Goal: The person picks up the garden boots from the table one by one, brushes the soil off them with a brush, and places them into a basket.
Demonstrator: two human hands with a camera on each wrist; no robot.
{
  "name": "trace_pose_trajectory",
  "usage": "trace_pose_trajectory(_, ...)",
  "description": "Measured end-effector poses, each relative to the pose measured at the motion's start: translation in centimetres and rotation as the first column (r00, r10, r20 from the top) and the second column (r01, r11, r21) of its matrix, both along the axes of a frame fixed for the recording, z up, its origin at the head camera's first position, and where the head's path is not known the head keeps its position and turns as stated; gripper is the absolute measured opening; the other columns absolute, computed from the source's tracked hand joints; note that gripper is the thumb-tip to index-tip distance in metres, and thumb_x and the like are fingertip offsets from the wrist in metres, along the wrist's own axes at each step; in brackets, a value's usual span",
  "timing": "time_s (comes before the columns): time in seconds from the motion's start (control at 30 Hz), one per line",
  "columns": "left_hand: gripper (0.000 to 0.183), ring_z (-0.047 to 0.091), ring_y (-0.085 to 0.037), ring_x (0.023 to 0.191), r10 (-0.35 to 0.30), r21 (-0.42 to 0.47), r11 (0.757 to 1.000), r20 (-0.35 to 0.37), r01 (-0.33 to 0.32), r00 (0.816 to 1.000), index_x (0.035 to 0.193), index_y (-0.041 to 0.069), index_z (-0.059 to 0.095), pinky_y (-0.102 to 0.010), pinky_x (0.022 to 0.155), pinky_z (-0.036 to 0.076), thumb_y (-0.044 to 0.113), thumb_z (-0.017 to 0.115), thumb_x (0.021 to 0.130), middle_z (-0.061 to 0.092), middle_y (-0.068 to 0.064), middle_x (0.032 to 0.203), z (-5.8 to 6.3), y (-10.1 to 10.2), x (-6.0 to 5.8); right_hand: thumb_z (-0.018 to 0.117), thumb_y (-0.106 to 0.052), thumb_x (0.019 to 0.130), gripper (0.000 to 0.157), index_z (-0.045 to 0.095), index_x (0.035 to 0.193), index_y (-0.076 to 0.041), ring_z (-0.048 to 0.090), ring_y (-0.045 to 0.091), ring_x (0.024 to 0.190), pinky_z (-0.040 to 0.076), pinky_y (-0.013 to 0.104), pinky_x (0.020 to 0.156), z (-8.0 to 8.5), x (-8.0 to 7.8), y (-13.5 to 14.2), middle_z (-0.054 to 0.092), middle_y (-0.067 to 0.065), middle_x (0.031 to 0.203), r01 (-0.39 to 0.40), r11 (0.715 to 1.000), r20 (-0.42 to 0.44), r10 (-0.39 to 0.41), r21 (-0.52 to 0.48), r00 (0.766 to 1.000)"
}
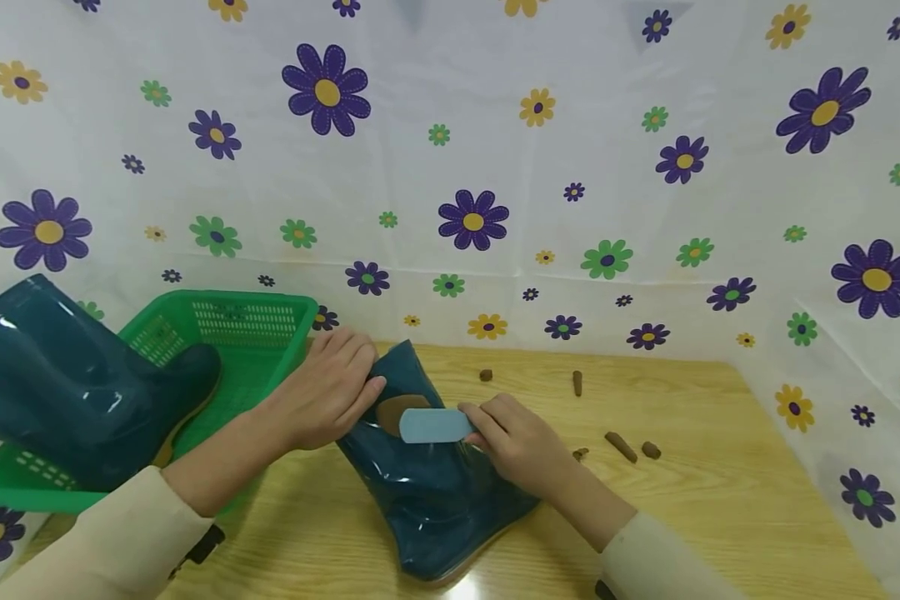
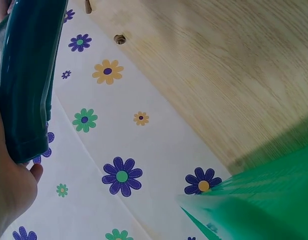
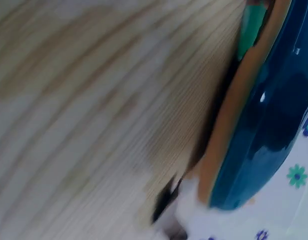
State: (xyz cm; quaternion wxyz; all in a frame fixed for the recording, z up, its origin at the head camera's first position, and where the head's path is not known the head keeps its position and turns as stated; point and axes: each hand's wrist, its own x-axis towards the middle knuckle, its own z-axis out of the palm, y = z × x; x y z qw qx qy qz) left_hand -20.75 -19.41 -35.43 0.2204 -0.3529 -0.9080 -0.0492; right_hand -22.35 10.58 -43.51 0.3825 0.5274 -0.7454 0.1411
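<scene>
A glossy dark teal rubber boot (image 1: 427, 500) stands tilted on the wooden table, its sole toward me. My left hand (image 1: 333, 387) grips it by the top of the shaft; the left wrist view shows the thumb curled round the rim of the boot (image 2: 31, 85). A brown patch (image 1: 397, 412) marks the shaft. My right hand (image 1: 517, 442) holds a light blue flat tool with a rounded end (image 1: 435, 425), which overlaps the edge of the patch. In the right wrist view the boot (image 3: 269, 110) shows its tan sole edge, and the tool is out of sight.
At the left a green plastic basket (image 1: 217, 300) carries a second teal boot (image 1: 67, 375). Several brown lumps and sticks, such as this stick (image 1: 621, 447), lie on the table (image 1: 705, 533) to the right. A flowered sheet (image 1: 397, 183) hangs behind.
</scene>
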Motion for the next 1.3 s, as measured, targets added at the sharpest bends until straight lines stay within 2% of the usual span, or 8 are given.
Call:
trace_pose_trajectory(0.13, 0.018, 0.038, -0.026, 0.093, 0.013, 0.0, 1.0, 0.007, -0.013, 1.0, 0.093, 0.009, 0.048, -0.042, 0.085, 0.028, 0.025, 0.047, 0.101, 0.047, -0.007, 0.094, 0.0, 0.1, -0.1, 0.039, -0.03, 0.108, 0.045, 0.065, 0.12, 0.005, 0.059, 0.016, 0.081, 0.052, 0.025, 0.071, -0.1, -0.5, 2.3, 0.063, 0.007, 0.096, -0.009, 1.0, 0.003, 0.009, -0.013, 1.0)
trace_pose_trajectory(0.23, 0.018, 0.039, -0.026, 0.094, 0.011, 0.004, 1.0, 0.006, -0.011, 1.0, 0.093, 0.009, 0.048, -0.043, 0.086, 0.03, 0.025, 0.047, 0.101, 0.047, -0.007, 0.094, 0.0, 0.1, -0.2, 0.04, -0.029, 0.108, 0.044, 0.066, 0.12, 0.005, 0.057, 0.016, 0.078, 0.05, 0.025, 0.069, -0.2, -0.7, 3.0, 0.061, 0.006, 0.093, -0.028, 0.999, -0.002, 0.028, -0.024, 1.0)
trace_pose_trajectory(0.47, 0.016, 0.04, -0.026, 0.094, -0.022, 0.021, 1.0, -0.003, 0.022, 1.0, 0.094, 0.008, 0.048, -0.044, 0.087, 0.031, 0.023, 0.047, 0.101, 0.046, -0.007, 0.093, 0.1, 0.3, -0.1, 0.045, -0.029, 0.107, 0.041, 0.065, 0.125, 0.002, 0.057, 0.014, 0.076, 0.05, 0.022, 0.068, 0.0, -0.3, 0.2, 0.061, 0.005, 0.09, -0.044, 0.999, -0.019, 0.044, -0.028, 0.999)
trace_pose_trajectory(0.57, 0.015, 0.039, -0.025, 0.092, -0.013, 0.018, 1.0, 0.002, 0.013, 1.0, 0.093, 0.009, 0.048, -0.042, 0.086, 0.031, 0.022, 0.047, 0.101, 0.044, -0.006, 0.092, 0.0, 0.2, 0.0, 0.047, -0.029, 0.106, 0.041, 0.065, 0.125, 0.002, 0.057, 0.014, 0.077, 0.05, 0.021, 0.068, 0.3, 0.0, -0.7, 0.061, 0.004, 0.09, -0.039, 0.999, -0.015, 0.039, -0.02, 0.999)
trace_pose_trajectory(0.87, 0.017, 0.04, -0.026, 0.094, 0.006, 0.003, 1.0, 0.009, -0.006, 1.0, 0.093, 0.009, 0.048, -0.042, 0.087, 0.031, 0.024, 0.047, 0.101, 0.046, -0.006, 0.093, 0.2, 0.0, 0.2, 0.043, -0.029, 0.107, 0.042, 0.067, 0.121, 0.004, 0.058, 0.014, 0.075, 0.05, 0.022, 0.065, 0.3, -0.2, 1.2, 0.061, 0.005, 0.09, -0.046, 0.997, -0.046, 0.043, -0.062, 0.998)
trace_pose_trajectory(1.1, 0.017, 0.041, -0.027, 0.096, -0.014, -0.003, 1.0, -0.003, 0.014, 1.0, 0.095, 0.008, 0.05, -0.043, 0.089, 0.033, 0.023, 0.047, 0.1, 0.049, -0.008, 0.095, 0.4, 0.5, 0.0, 0.046, -0.03, 0.106, 0.041, 0.067, 0.123, 0.001, 0.056, 0.014, 0.074, 0.048, 0.02, 0.065, 0.8, -0.2, -0.8, 0.061, 0.005, 0.09, -0.017, 0.999, -0.039, 0.016, -0.036, 0.999)
trace_pose_trajectory(1.3, 0.018, 0.04, -0.026, 0.094, 0.025, -0.022, 0.999, 0.029, -0.024, 0.999, 0.094, 0.009, 0.049, -0.042, 0.086, 0.032, 0.025, 0.046, 0.101, 0.046, -0.006, 0.092, 0.3, 0.5, -0.4, 0.044, -0.03, 0.107, 0.043, 0.066, 0.122, 0.004, 0.058, 0.015, 0.079, 0.051, 0.021, 0.069, 0.8, -0.4, -0.3, 0.062, 0.006, 0.093, -0.012, 0.999, -0.001, 0.012, -0.034, 1.0)
